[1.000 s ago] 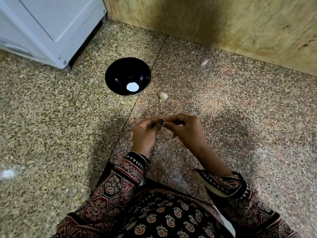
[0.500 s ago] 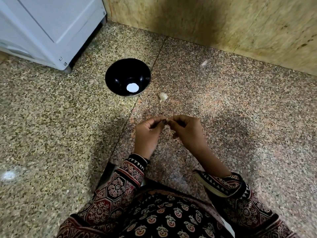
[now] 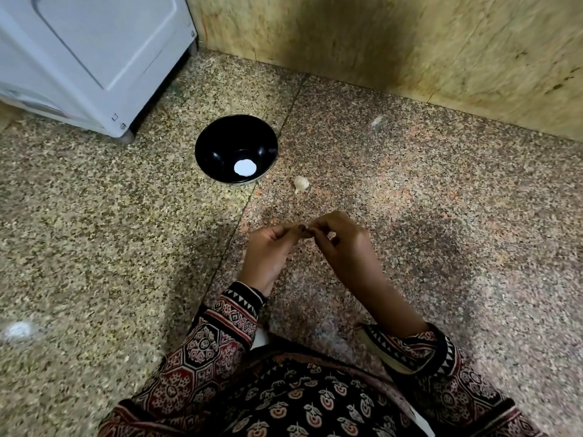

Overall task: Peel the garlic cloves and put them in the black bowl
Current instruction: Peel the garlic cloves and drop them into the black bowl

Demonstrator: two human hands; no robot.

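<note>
The held clove [image 3: 332, 236] was almost wholly covered by fingers, and only a small pale patch of it was seen inside the curl of the right hand [image 3: 344, 247]. The left hand [image 3: 268, 247] was curled with thumb and forefinger pressed together, meeting the right fingertips above the floor [image 3: 441, 200], so the clove was pinched from both sides. How much skin was left on it could not be told. The edges of the right hand were blurred. Both patterned sleeves [image 3: 233, 313] were cut off by the lower edge of the view.

The black bowl [image 3: 214, 143] was set on the floor ahead of the hands and to their left, well apart from them. A round white patch [image 3: 244, 167] was seen at its bottom, and it could not be told whether this was a glare or an object. A loose clove [image 3: 301, 183] was lying on the floor just right of the bowl, between the bowl and the hands, touching neither.

A white appliance [image 3: 94, 52] was cut off at the upper left corner. A faint pale scrap [image 3: 377, 120] near the wall [image 3: 410, 42] was too blurred to identify, as was a pale smear [image 3: 17, 330] at the left edge
</note>
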